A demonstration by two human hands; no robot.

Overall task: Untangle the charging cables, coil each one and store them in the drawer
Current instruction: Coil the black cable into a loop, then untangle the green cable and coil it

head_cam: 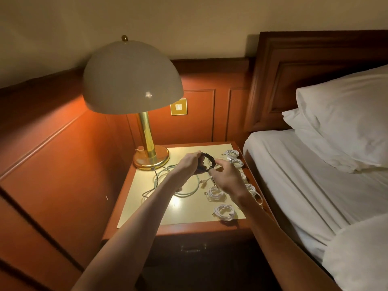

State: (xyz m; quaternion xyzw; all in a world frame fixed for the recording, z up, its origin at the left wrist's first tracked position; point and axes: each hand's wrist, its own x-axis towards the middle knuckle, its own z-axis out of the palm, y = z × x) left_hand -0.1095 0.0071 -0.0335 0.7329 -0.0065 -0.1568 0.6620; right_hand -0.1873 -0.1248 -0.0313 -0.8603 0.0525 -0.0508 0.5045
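Along the far left, wood panelling [52, 154] runs close beside the nightstand [147, 219], leaving no room on that side.

- Lamp [132, 80]: one, its brass base at the top's 10 o'clock corner, the dome overhanging the left edge.
- Pale green cable [190, 193]: one, uncoiled, in loose loops left of centre. A thin dark lead [155, 175] crosses it toward 8 o'clock.
- Left hand [189, 162]: above the centre, fingers curled round the black cable [210, 159], one, wound into a ring and held off the surface.
- Right hand [227, 179]: at 4 o'clock of that ring, thumb and fingertips pinched on its near rim.
- White coils [215, 193]: five plainly counted. Two lie at 1 o'clock, two at 5 o'clock and one at the 3 o'clock edge. Whether another lies behind the right hand I cannot tell.
- Open surface: the front-left quarter, 7 to 8 o'clock.
- Drawer [190, 248]: one, closed, under the front edge at 6 o'clock.
- Bed [294, 175]: just beside the right edge.
- Pillows [346, 122]: two, stacked.
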